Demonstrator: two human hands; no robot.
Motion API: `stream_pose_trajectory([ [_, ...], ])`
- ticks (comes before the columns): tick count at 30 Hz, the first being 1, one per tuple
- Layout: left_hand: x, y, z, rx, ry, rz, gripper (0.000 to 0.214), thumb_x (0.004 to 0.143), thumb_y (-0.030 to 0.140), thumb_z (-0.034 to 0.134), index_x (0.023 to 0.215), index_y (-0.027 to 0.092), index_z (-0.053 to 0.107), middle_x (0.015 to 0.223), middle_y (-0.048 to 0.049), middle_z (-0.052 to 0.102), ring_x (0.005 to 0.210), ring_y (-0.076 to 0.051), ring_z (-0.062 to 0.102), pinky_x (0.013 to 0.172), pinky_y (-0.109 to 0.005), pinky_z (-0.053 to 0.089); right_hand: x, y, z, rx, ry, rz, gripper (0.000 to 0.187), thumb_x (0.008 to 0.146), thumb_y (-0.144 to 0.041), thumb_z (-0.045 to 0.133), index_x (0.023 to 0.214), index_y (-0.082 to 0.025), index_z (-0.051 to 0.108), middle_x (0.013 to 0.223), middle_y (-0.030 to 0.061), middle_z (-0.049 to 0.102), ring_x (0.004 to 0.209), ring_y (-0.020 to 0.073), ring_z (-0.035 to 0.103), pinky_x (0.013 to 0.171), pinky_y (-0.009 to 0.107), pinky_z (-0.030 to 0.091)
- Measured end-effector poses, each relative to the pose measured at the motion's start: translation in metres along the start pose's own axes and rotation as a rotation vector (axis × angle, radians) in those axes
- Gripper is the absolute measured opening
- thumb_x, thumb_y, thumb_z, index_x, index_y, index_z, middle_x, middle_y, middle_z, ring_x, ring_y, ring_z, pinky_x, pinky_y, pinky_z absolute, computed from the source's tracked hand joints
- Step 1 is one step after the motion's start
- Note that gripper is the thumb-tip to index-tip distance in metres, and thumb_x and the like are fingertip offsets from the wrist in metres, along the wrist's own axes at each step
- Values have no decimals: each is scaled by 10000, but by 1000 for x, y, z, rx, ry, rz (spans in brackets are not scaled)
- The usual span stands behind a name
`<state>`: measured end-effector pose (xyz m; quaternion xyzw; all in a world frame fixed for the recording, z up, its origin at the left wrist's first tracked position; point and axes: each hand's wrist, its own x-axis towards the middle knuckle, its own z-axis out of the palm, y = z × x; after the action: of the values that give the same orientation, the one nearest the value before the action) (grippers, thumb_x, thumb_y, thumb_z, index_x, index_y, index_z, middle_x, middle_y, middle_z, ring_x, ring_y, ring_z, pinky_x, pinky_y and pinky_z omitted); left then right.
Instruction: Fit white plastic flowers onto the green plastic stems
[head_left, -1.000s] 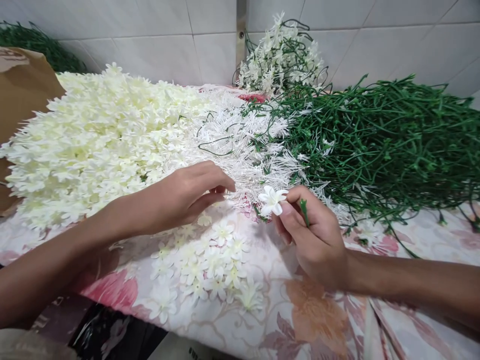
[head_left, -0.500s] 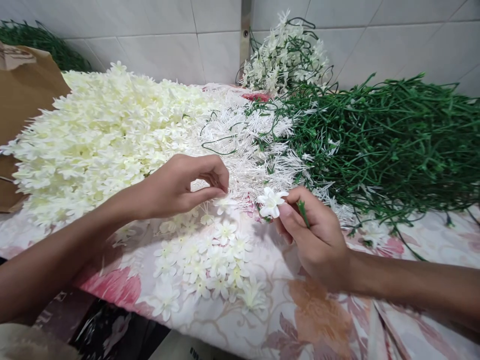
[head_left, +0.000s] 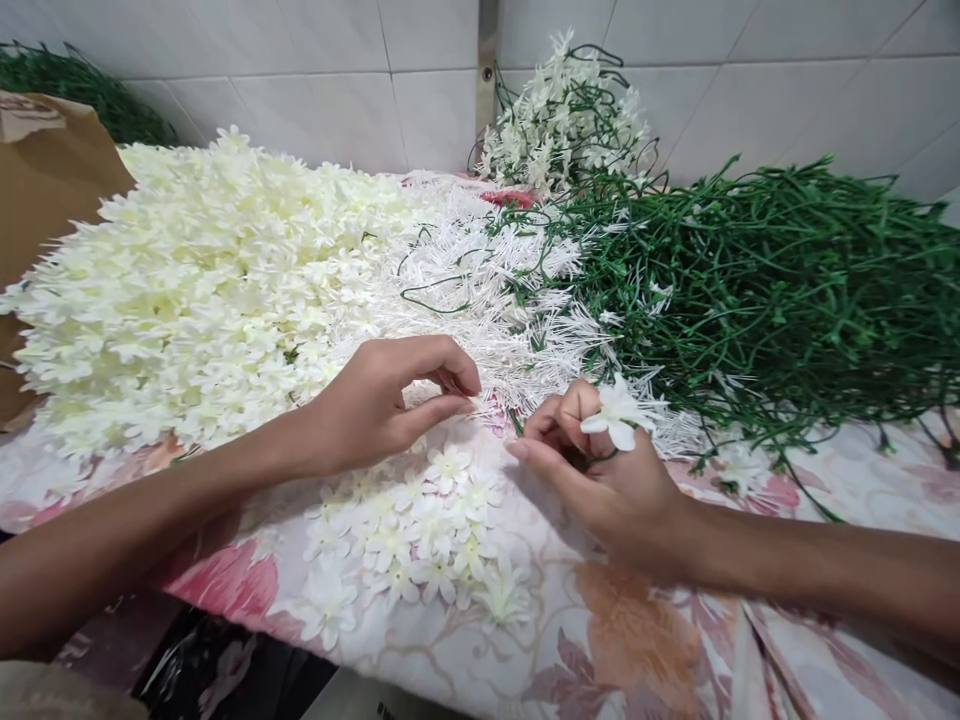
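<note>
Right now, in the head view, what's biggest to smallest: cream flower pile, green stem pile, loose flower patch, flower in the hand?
Cream flower pile and green stem pile: about the same, too close to rank.
Next, loose flower patch.
Smallest, single white flower in the right hand.

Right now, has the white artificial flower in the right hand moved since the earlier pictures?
Yes, the white artificial flower has shifted right, away from the metal wall strip.

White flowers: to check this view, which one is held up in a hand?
The single flower in the right hand, its green stem tucked into the fingers; the loose flowers nearby lie flat on the floral cloth.
</note>
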<state>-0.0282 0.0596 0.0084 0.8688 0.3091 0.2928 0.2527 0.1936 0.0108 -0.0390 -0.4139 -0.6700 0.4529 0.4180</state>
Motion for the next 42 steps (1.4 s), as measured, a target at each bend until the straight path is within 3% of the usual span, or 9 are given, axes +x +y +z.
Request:
stream_pose_trajectory([
  [4, 0, 0, -3, 215, 53, 50, 96, 856, 63, 566, 866, 153, 599, 822, -21, 671, 739, -118, 634, 664, -194, 479, 1, -1, -1, -64, 39, -6, 327, 910, -276, 557, 717, -224, 299, 727, 0, 471, 726, 156, 480, 601, 294, 354],
  [9, 3, -8, -4, 327, 104, -31, 75, 839, 93, 598, 869, 161, 608, 810, 6, 676, 691, -106, 613, 572, -183, 434, 0, 0, -2, -77, 14, -27, 270, 946, -258, 487, 757, -230, 296, 774, -9, 448, 774, 157, 480, 622, 303, 339],
  [11, 4, -9, -4, 310, 57, -44, 55, 847, 107, 589, 859, 156, 610, 803, 1, 670, 706, -116, 612, 606, -197, 444, 0, 0, -2, -69, -8, -13, 247, 951, -239, 467, 771, -232, 297, 799, -12, 448, 725, 141, 460, 598, 298, 324],
  [16, 5, -1, -13, 74, -210, -64, 50, 869, 135, 591, 878, 171, 624, 813, 12, 678, 727, -105, 628, 639, -181, 459, -1, -1, -3, -56, -15, 11, 246, 955, -263, 463, 777, -233, 297, 756, -27, 400, 636, 124, 398, 573, 293, 307],
  [23, 3, 4, -21, 52, -335, -70, 86, 880, 128, 572, 921, 181, 626, 829, 17, 686, 699, -88, 633, 576, -145, 430, 0, -4, -2, -51, -7, 41, 263, 924, -263, 498, 744, -225, 310, 728, -14, 449, 633, 131, 428, 577, 284, 328],
  [28, 2, 13, -11, 42, -339, -8, 96, 889, 96, 540, 892, 168, 603, 833, -4, 659, 751, -105, 614, 678, -171, 435, 1, -6, -2, -51, -6, 50, 291, 902, -264, 524, 714, -222, 306, 682, -18, 451, 644, 137, 459, 586, 275, 348],
  [34, 0, 17, -1, 82, -357, 81, 163, 914, 77, 453, 865, 151, 589, 780, -42, 606, 710, -136, 558, 644, -218, 417, 2, -7, -2, -64, -24, 27, 266, 913, -257, 501, 733, -223, 307, 699, -16, 437, 614, 125, 415, 554, 269, 333],
  [42, -2, 10, 6, 80, -405, 74, 166, 918, 73, 442, 871, 145, 585, 792, -52, 598, 721, -146, 536, 652, -236, 397, 2, -6, -3, -104, -55, 19, 243, 897, -213, 484, 750, -224, 290, 717, -16, 452, 577, 112, 394, 531, 274, 325],
])
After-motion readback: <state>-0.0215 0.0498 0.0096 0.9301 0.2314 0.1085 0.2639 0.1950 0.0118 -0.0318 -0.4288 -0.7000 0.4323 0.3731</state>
